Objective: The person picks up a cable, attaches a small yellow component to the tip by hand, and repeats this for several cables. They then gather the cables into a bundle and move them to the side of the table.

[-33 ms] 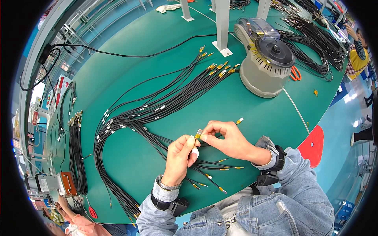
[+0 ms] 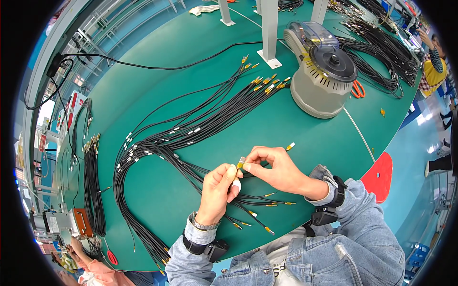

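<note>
Pinching a gold-tipped cable end (image 2: 241, 162) between my left hand (image 2: 218, 187) and right hand (image 2: 273, 168), both grips clamped on it, above the green surface (image 2: 157, 95) strewn with black cables (image 2: 191, 131).

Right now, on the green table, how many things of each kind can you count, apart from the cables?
Grey round machine: 1
Orange scissors: 1
Red scissors: 1
White metal posts: 3 in view
Hands at work: left hand, right hand: 2
Total: 8
</note>
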`<state>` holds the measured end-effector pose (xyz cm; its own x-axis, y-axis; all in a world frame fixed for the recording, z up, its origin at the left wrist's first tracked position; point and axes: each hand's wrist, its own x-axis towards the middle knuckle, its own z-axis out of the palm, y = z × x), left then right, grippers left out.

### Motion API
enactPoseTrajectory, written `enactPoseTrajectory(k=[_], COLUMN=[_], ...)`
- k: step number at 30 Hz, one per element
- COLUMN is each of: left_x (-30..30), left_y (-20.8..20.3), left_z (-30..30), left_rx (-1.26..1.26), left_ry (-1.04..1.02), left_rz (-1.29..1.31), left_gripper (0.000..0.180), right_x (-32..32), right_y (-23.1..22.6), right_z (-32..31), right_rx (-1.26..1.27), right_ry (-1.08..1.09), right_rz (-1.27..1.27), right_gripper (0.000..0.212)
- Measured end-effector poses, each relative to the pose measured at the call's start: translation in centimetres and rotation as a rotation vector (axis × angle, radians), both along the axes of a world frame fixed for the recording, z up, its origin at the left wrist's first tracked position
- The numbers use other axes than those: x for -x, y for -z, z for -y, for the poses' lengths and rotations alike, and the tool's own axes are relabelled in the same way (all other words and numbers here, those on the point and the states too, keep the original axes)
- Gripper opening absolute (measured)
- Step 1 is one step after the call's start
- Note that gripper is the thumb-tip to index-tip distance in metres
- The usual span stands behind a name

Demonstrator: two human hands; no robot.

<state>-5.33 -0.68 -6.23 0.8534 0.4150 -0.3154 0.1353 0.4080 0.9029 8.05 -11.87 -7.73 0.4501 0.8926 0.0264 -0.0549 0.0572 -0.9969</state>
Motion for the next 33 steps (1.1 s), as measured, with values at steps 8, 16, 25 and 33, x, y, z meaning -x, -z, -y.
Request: enactPoseTrajectory(k=[8, 16, 25, 33], left_x=[0.1, -0.3, -1.1, -0.9], left_y=[-1.0, 0.1, 1.5, 1.2], left_z=[0.1, 0.7, 2.6, 2.2], left_rx=[0.144, -0.010, -1.053, -1.781], left_ry=[0.176, -0.078, -0.259, -0.147], left_rz=[0.015, 0.102, 0.162, 0.224], left_gripper=[0.027, 0.021, 0.008, 0.019], right_x=[0.0, -0.4, -1.3, -1.8], right_y=[0.5, -0.2, -0.7, -1.2], right_z=[-0.2, 0.5, 1.0, 0.8], right_rx=[-0.042, 0.010, 0.083, 0.325], right_ry=[-0.026, 0.061, 0.044, -0.072], right_rz=[-0.041, -0.080, -0.135, -0.443], right_gripper=[0.013, 0.014, 0.037, 0.043])
